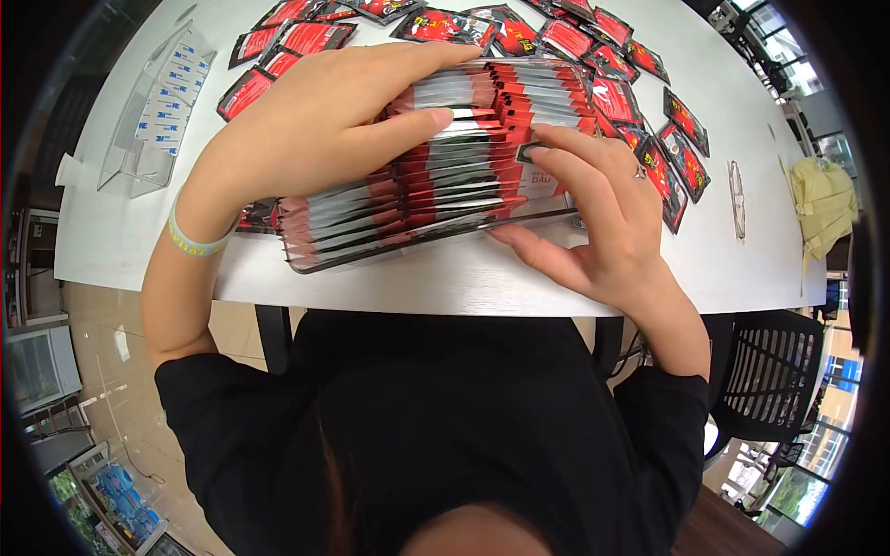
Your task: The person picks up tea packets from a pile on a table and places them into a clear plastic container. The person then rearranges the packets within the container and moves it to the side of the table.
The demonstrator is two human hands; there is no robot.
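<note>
A clear plastic box filled with rows of red and silver packets is tilted at the table's front edge. My left hand lies over its upper left part, fingers stretched across the packets and thumb resting on them. On the right side, my right hand has its thumb at the box's lower edge and its bent fingers on a packet near the right row. The fingers press around the box's end. Part of the packets is hidden under my left hand.
Loose red and black packets lie scattered behind and right of the box. An empty clear tray with a patterned sheet stands at the left. A slim clear object and yellow cloth lie right. A black chair stands below right.
</note>
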